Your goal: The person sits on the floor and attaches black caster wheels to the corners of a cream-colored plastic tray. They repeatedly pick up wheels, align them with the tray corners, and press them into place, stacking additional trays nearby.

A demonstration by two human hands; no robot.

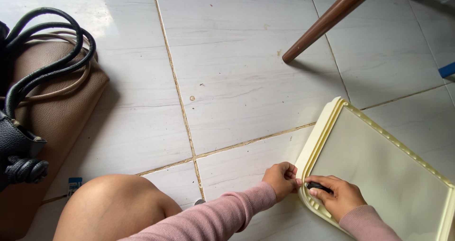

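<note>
Down at lower right, a cream plastic panel (379, 170) with a ribbed, stepped border lies flat on the white tiled floor (246, 70), running off the right and bottom edges of frame. Right hand (337, 196) rests on the panel's near-left corner, fingers (327, 180) curled narrow around a small dark tool (316, 187), tip pointing at the ribbed border. Can't tell what kind of tool; most of it is hidden in the grip. Left hand (281, 179) sits on the floor just beside the same corner, fingers bunched and touching the panel's outer edge, holding nothing separate that I can see. Both arms wear pink ribbed sleeves (222, 217). Bare knee (111, 205) at bottom left, near the left forearm.

Labels: one small blue tag (74, 185) lies flat on the floor just left of the knee, rectangular, print too small to read. Blue strip (446, 70) at the right edge, partly cut off; can't tell what it belongs to.

Far left: tan leather bag (52, 108) on the floor, with a black bag (16, 146) against it and dark looped handles (52, 51) lying on top. A knotted black cord hangs off the black bag. Well apart from the hands.

Top right: brown wooden furniture leg (327, 20), angled, foot on the tile, well apart from the panel. Grout lines are yellowed and cross near the knee.
</note>
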